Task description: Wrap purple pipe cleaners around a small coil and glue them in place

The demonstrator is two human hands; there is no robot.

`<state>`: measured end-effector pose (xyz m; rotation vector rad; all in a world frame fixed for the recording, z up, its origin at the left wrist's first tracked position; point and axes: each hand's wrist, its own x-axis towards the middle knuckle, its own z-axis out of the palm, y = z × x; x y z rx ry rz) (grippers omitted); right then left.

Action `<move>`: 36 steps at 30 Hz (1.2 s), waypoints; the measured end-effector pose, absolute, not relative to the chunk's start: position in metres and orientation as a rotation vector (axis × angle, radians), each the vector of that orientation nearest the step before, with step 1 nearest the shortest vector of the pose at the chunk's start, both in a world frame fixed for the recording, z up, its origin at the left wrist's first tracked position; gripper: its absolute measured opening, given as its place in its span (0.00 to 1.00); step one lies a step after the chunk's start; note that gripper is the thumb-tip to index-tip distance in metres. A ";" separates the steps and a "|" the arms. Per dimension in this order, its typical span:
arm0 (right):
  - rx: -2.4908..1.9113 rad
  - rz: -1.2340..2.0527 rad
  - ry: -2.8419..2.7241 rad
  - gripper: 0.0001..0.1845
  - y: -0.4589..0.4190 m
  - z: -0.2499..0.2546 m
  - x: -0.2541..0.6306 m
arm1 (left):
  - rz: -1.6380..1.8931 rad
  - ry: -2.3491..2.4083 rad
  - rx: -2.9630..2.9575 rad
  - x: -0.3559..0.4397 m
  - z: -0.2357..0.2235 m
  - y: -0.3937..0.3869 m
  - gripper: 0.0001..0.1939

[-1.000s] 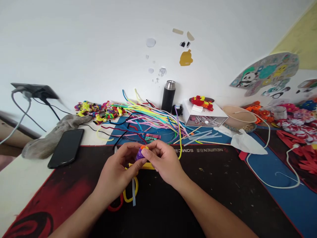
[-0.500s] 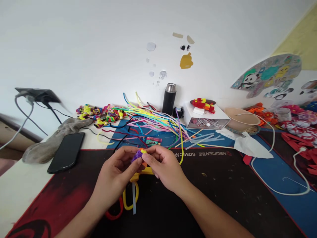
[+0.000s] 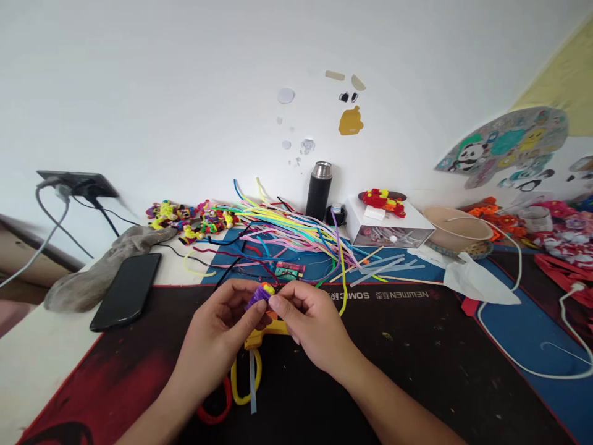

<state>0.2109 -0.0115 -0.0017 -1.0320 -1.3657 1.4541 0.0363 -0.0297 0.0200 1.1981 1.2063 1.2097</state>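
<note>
Small fuzzy piece (image 3: 256,298) is showing purple, with orange and yellow at its top. Glue gun (image 3: 254,340) is showing yellow; red loop (image 3: 228,395) and yellow loop (image 3: 233,383) are reading solid. Fuzzy stems (image 3: 291,227) are mixing yellow, pink, mint, blue. Flask (image 3: 319,196) is showing black, silver cap. Mat (image 3: 417,358) is going black, red blotch left, pale lettering.

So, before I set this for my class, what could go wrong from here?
The small purple coil is pinched in the left hand, so it could slip or deform.
The yellow tool close by the right hand looks like a glue gun; if hot, it might burn a finger, though heat cannot be seen.
The fuzzy stems lie in a crossed heap near the black flask, so pulling one out may drag others or tip it.
</note>
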 end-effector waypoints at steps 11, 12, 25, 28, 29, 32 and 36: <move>-1.018 1.422 -1.355 0.23 -0.013 0.001 0.212 | 1.180 1.169 1.125 0.035 0.017 -0.029 0.19; -1.011 1.424 -1.353 0.23 -0.013 0.001 0.212 | 1.175 1.157 1.119 0.034 0.015 -0.029 0.18; -0.925 1.580 -1.256 0.26 -0.009 0.003 0.210 | 1.160 1.069 1.121 0.031 0.009 -0.028 0.16; -0.901 1.613 -1.234 0.26 -0.009 0.003 0.210 | 1.159 1.109 1.193 0.032 0.014 -0.031 0.16; -0.895 1.612 -1.224 0.26 -0.009 0.003 0.210 | 1.149 1.116 1.224 0.033 0.016 -0.031 0.17; -0.901 1.603 -1.200 0.26 -0.007 0.000 0.210 | 1.106 1.133 1.303 0.034 0.018 -0.032 0.20; -0.910 1.618 -1.180 0.25 -0.007 -0.003 0.210 | 1.058 1.164 1.351 0.032 0.012 -0.030 0.23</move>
